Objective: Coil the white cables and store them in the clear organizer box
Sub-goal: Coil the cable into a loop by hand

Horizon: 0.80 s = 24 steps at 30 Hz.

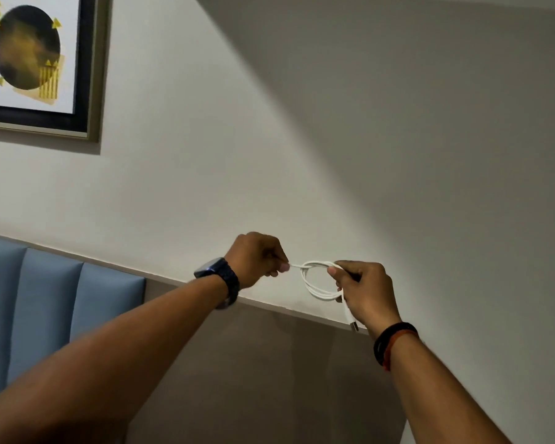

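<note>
Aloft, both hands (left hand [258,259], right hand [364,291]) pinch the coiled white cable [318,282]; no writing legible.

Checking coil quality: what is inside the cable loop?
Only bare wall shows through the white cable loop. Left hand and right hand cover its pinched ends.

I note a framed abstract print [29,59] high on the pale wall [302,139], well up and left of the fingers. Blue padded panels [45,309] sit lower left of them. A taupe lower panel [285,363] lies directly beneath them.
</note>
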### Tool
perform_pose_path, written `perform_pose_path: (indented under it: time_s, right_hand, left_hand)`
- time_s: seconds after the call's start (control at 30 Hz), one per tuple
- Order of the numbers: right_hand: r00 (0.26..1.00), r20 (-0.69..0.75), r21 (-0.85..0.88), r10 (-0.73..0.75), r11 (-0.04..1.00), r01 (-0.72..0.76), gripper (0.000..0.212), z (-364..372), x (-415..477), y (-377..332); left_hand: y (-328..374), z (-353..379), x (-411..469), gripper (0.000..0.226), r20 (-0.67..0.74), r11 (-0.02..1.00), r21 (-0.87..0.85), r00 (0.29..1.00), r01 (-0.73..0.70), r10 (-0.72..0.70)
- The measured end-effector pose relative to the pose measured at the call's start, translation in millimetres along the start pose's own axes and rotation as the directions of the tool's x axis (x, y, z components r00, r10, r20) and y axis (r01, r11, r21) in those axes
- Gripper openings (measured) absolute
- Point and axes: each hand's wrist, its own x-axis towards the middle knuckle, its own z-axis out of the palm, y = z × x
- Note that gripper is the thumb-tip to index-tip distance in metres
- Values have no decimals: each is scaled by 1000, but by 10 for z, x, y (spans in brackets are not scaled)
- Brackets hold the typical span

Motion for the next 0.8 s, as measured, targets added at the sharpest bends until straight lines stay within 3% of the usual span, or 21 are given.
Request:
perform_pose_path:
  time_s: [0.07,0.2,0.4,0.6,0.7,0.8]
  right_hand:
    - [1000,26,44,9,999,-11,19,3,42,-41]
    - [982,148,307,115,939,-156,15,31,32,-110]
    - [950,254,440,181,853,-280,12,19,3,-134]
    - [950,253,501,185,815,-292,10,45,-34,-211]
    - [953,229,513,198,808,-291,10,76,-56,-245]
    - [957,204,528,207,800,-285,11,67,-59,-258]
  left_hand:
    - [-30,-59,29,19,-54,999,-45,999,-11,8]
    - [-96,-4,-11,11,-164,990,-136,986,-45,22]
    - [-178,205,-76,8,-378,985,-169,925,-39,-28]
    - [-87,368,-97,13,-327,919,-380,913,110,-245]
    - [-3,493,-141,17,-287,922,-362,925,134,-248]
    - [80,518,-193,28,-175,838,-530,950,131,-260]
